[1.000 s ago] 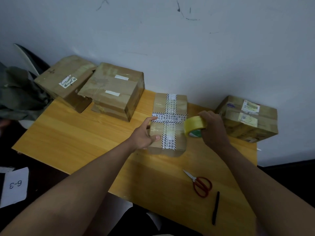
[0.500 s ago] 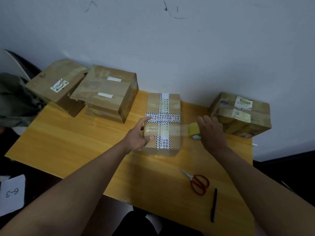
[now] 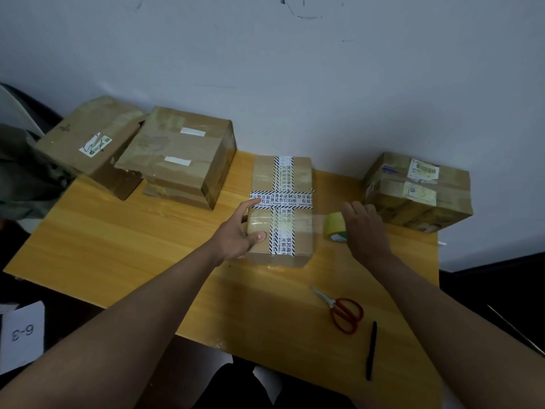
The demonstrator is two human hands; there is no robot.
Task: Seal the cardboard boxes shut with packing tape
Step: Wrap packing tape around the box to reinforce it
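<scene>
A narrow cardboard box (image 3: 298, 237) with a cross of black-and-white printed tape lies in the middle of the wooden table (image 3: 118, 249). My left hand (image 3: 239, 231) presses its left side, thumb on top, fingers fairly straight. My right hand (image 3: 365, 228) grips a yellow roll of packing tape (image 3: 334, 224) set down on the table just right of the box. A clear strip of tape (image 3: 317, 224) runs from the roll across the box top.
Two larger cardboard boxes (image 3: 88, 143) (image 3: 182, 157) sit at the back left, another (image 3: 418, 190) at the back right against the wall. Red-handled scissors (image 3: 343, 311) and a black pen (image 3: 371, 349) lie near the front right. A paper marked 6-3 (image 3: 22, 335) is on the floor left.
My right hand has carried the tape roll down from beside the box top to the table and further right, drawing out a clear strip across the box. My left hand stays on the box.
</scene>
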